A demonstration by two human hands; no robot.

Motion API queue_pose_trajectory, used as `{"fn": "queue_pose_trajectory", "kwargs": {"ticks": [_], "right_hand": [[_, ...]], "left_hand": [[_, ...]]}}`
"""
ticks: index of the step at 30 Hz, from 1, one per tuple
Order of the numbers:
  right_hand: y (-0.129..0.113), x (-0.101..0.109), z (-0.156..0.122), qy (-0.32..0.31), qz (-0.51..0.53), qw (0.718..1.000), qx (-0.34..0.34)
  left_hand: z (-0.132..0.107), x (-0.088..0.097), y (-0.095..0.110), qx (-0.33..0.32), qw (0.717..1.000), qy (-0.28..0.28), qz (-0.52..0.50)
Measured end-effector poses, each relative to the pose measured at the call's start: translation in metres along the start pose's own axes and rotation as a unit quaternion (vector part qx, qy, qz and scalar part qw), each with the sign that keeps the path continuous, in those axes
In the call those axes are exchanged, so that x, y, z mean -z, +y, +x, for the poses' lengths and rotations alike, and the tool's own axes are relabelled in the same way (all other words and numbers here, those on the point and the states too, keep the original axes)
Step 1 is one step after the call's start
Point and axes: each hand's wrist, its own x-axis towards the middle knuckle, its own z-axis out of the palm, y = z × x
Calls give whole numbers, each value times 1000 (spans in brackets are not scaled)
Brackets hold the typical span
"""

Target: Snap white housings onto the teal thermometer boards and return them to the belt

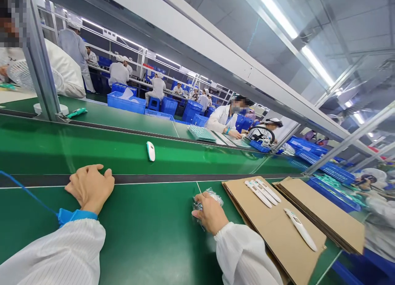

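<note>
right hand (210,213) is pinching a crinkly clear plastic bag (207,198) down on the green surface (148,227), looks feather-light and slippery so grab an edge, left hand (89,187) just resting loosely curled, empty

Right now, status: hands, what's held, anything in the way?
Left hand empty, loosely curled, resting at the belt edge. Right hand gripping clear plastic bag. White device alone on conveyor belt; four more on cardboard sheet.
</note>
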Motion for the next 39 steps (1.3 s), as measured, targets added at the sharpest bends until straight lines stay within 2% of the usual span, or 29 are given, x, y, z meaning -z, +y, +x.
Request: {"fn": "queue_pose_trajectory", "kwargs": {"ticks": [4, 9, 13, 16, 20, 22, 24, 26, 28, 30, 32, 35, 37, 39], "right_hand": [[5, 2, -2, -30, 39, 999, 6], [31, 22, 1, -3, 103, 995, -1], [44, 21, 2, 13, 133, 991, -14], [43, 31, 0, 61, 124, 990, -24], [46, 69, 4, 186, 89, 977, -57], [49, 77, 11, 202, 75, 975, -61], [53, 68, 18, 159, 74, 983, -50], [56, 45, 21, 104, 76, 991, -39], [60, 21, 19, 81, 69, 994, -29], [63, 8, 14, 78, 63, 995, -15], [63, 10, 8, 90, 63, 994, 5], [55, 24, 6, 134, 78, 987, 39], [40, 25, 10, 157, 98, 981, 62], [19, 14, 14, 150, 128, 976, 92]], "left_hand": [[-1, 1, 1, 4, 1000, 0, -2], [-2, 2, 2, 9, 1000, 0, -4], [-2, 1, 3, 9, 1000, 5, 0], [-2, 1, 3, 11, 1000, 4, 4], [-3, 2, 5, 11, 1000, 3, 7], [-3, 3, 5, 12, 1000, 1, 9], [-3, 4, 6, 12, 1000, -1, 7], [-4, 4, 5, 8, 1000, 0, 2], [-3, 3, 5, 6, 1000, -1, -3], [-3, 2, 4, 8, 1000, -2, -2], [-2, 2, 4, 11, 1000, -2, 3], [-2, 3, 4, 15, 1000, -5, 8], [-2, 4, 5, 13, 1000, -14, 13], [-1, 5, 6, 8, 999, -24, 20]]}}
